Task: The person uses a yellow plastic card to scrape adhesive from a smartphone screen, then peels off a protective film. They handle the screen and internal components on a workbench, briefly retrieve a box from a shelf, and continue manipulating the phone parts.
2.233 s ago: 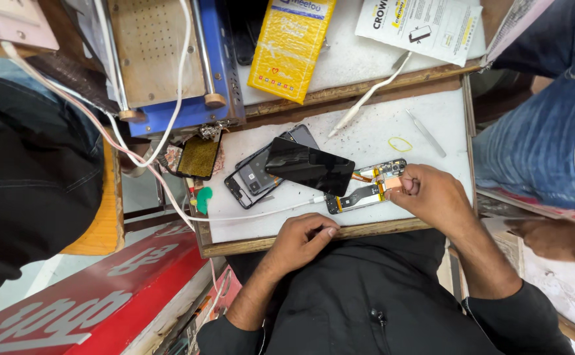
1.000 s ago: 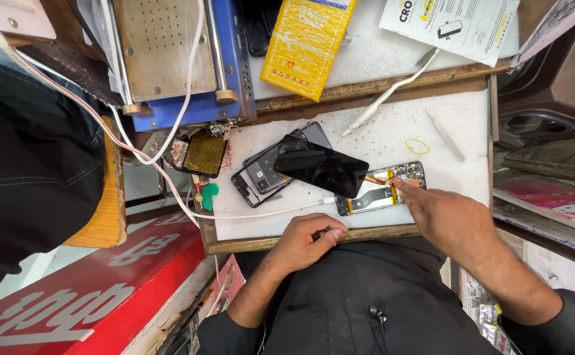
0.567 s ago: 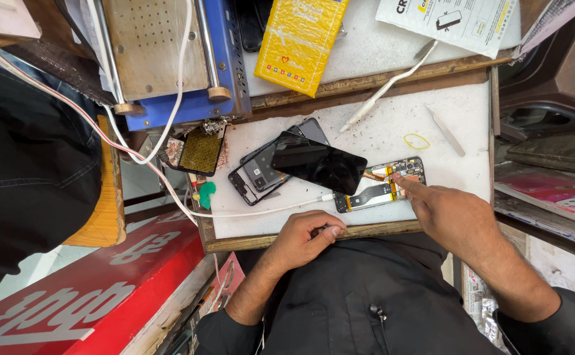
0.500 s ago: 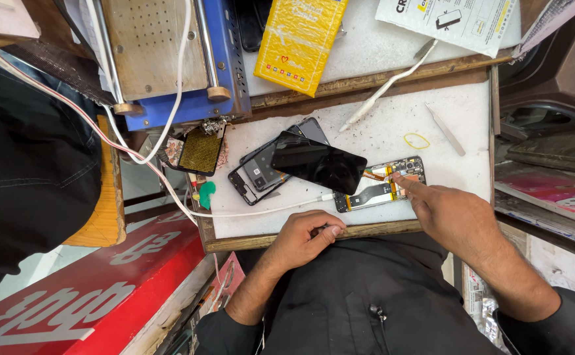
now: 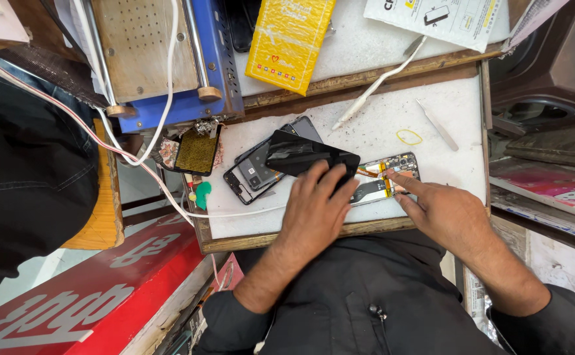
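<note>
Our left hand (image 5: 314, 210) flat on black screen panel (image 5: 304, 154); right hand (image 5: 442, 210) forefinger presses opened phone (image 5: 383, 181) just right, gripping nothing.

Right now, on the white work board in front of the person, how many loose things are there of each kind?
Phone parts: 3 (black screen panel, grey back frame, opened phone body)
Yellow rubber band: 1
Thin white tools: 2 (long stick, small pry tool)
Total: 6
</note>
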